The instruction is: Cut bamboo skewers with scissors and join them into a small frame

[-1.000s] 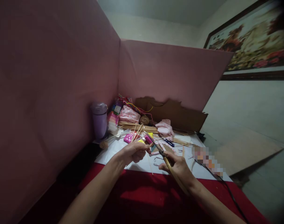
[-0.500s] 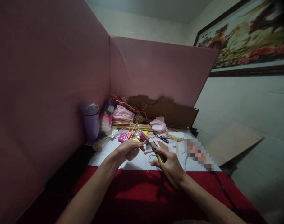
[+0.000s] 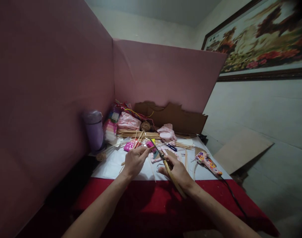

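Observation:
My left hand (image 3: 134, 160) is closed around a small bunch of thin wooden sticks (image 3: 138, 138) that fan up and away from it. My right hand (image 3: 177, 172) grips scissors with tan handles (image 3: 169, 170), and their blades (image 3: 154, 146) point up-left toward the sticks near my left fingertips. Both hands hover over a white sheet (image 3: 108, 165) that lies on a red tablecloth (image 3: 146, 205).
At the back lie a pile of wooden sticks (image 3: 131, 133), pink fabric pieces (image 3: 167, 132), a twine ball (image 3: 145, 126) and torn brown cardboard (image 3: 175, 117). A purple cup (image 3: 93, 129) stands left by the pink partition (image 3: 54, 82). A flower-patterned glue gun (image 3: 208, 162) with cord lies right.
The view has swung right and down a little. My left hand has turned over, its back now up, still holding the sticks. The scissors stay at the sticks.

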A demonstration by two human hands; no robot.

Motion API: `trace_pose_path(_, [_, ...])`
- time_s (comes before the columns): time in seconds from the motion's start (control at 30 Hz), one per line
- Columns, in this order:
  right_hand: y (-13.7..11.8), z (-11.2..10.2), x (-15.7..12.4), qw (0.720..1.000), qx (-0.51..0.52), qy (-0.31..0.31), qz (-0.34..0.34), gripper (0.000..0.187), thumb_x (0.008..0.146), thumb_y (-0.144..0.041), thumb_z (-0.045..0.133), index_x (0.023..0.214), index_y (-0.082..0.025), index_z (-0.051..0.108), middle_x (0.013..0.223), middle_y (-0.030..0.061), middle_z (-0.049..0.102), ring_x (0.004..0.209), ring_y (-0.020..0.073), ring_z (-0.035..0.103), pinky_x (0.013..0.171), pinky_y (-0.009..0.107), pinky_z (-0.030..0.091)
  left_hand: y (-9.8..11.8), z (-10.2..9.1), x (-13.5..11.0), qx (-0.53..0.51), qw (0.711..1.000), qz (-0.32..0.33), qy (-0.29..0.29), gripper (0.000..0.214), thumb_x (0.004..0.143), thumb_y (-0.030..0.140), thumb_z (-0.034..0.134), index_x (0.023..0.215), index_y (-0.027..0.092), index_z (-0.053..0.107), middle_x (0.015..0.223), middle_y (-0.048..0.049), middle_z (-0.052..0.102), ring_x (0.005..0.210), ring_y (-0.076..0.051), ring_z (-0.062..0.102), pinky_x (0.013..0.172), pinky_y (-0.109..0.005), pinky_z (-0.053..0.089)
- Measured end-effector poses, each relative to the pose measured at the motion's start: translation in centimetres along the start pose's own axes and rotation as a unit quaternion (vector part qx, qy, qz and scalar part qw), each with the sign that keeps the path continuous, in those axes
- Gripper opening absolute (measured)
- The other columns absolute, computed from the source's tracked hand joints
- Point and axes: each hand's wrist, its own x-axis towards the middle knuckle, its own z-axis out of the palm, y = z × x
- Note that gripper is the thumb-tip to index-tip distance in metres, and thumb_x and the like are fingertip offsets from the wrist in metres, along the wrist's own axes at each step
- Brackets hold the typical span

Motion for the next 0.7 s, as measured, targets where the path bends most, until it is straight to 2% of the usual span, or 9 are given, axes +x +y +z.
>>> trace_pose_path(0.13, [-0.2, 0.0, 0.0, 1.0, -0.017, -0.004, -0.007, 0.045, 0.071, -0.053, 0.064, 0.1, -0.019, 0.061, 0.077, 0.0, 0.059, 0.069, 0.016, 0.053, 0.061, 0.024, 0.039, 0.2, 0.0, -0.2, 0.049, 0.999, 0.019, -0.007, 0.036, 0.087, 0.043, 0.042, 0.087, 0.023, 0.073, 0.066, -0.0009, 0.067, 0.064, -0.012, 0.056, 0.056, -0.021, 0.034])
trace_pose_path(0.27, [-0.5, -0.2, 0.1, 1.0, -0.024, -0.01, -0.01, 0.045, 0.071, -0.051, 0.064, 0.101, -0.018, 0.059, 0.082, 0.0011, 0.06, 0.071, 0.0171, 0.054, 0.064, 0.025, 0.041, 0.3, 0.1, -0.4, 0.081, 0.996, 0.027, 0.0, 0.034, 0.087, 0.04, 0.041, 0.089, 0.025, 0.072, 0.068, -0.0014, 0.067, 0.064, -0.013, 0.056, 0.057, -0.022, 0.031])
trace_pose_path(0.53, [-0.7, -0.5, 0.3, 0.996, -0.073, 0.032, -0.045, 0.052, 0.066, -0.044, 0.07, 0.11, -0.02, 0.057, 0.101, 0.0048, 0.061, 0.088, 0.0216, 0.055, 0.076, 0.03, 0.043, 0.6, -0.1, -0.3, -0.06, 0.998, -0.029, -0.006, 0.024, 0.079, 0.04, 0.055, 0.078, 0.024, 0.073, 0.077, -0.0049, 0.069, 0.076, -0.018, 0.056, 0.057, -0.021, 0.031])
trace_pose_path(0.7, [-1.0, -0.6, 0.3, 0.995, -0.075, 0.039, -0.049, 0.052, 0.067, -0.045, 0.069, 0.11, -0.019, 0.057, 0.097, 0.005, 0.062, 0.086, 0.0211, 0.056, 0.075, 0.029, 0.044, 0.6, -0.2, -0.3, -0.084, 0.996, -0.034, -0.013, 0.023, 0.078, 0.04, 0.057, 0.077, 0.023, 0.072, 0.076, -0.0042, 0.069, 0.075, -0.017, 0.056, 0.055, -0.021, 0.031])
